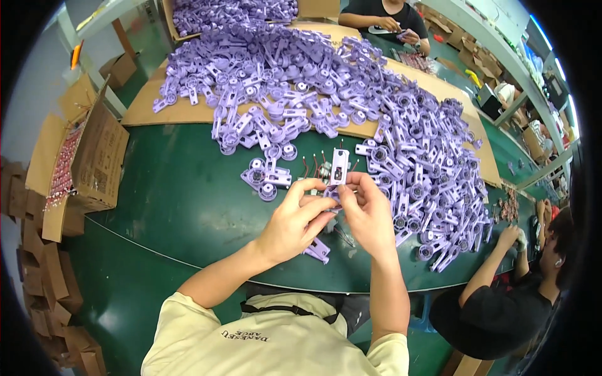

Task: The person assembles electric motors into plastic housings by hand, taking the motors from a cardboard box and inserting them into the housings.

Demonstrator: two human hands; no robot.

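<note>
Between both hands, above the green table [169,188], is a light purple plastic housing [340,164] with a dark slot in its upright handle part. My left hand [301,213] pinches its lower end from the left. From the right, the thumb and fingers of my right hand [369,213] close on it. The fingers hide much of its lower part. Just behind it lie small parts with thin red wires [321,168]. Another purple piece [318,250] lies on the table below my left hand, and a few more housings [266,177] sit to the left.
A large heap of purple housings [263,69] covers cardboard at the back; a second pile [420,169] spreads down the right. At left stands an open carton [94,156] of red-wired parts. Co-workers sit at the back [389,19] and right [508,294], beside more wired parts [506,207].
</note>
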